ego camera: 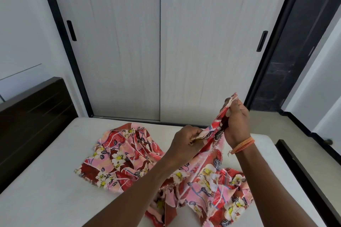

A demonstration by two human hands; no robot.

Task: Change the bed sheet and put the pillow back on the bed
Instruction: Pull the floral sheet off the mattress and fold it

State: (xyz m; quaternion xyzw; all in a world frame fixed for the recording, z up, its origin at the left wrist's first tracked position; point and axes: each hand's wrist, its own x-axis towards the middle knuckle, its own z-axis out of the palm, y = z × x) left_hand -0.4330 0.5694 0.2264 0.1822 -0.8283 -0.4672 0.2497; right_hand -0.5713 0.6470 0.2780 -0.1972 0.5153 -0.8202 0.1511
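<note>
Here, nearest the camera, the floral bed sheet (208, 186) lies crumpled on the bare mattress (46, 190), one heap at about 5 o'clock and another at about 9 o'clock from the hands, joined by the stretch held up between them. The left hand (186, 143) is closed, pinching the sheet's edge between thumb and fingers. Slightly farther, at 1 o'clock from it, the right hand (237, 123) is raised and also closed around the same edge, a frayed corner sticking out above its knuckles. No pillow is in view.

The cloth looks thin, light and limp, so it should bunch and slide rather than hold a shape; the raw, fraying hem is probably the best place to grip, worked along toward a corner. Beyond the mattress stands the dark headboard (33, 125) at 10 o'clock and the pale wardrobe doors (160, 42) at 12 o'clock.
</note>
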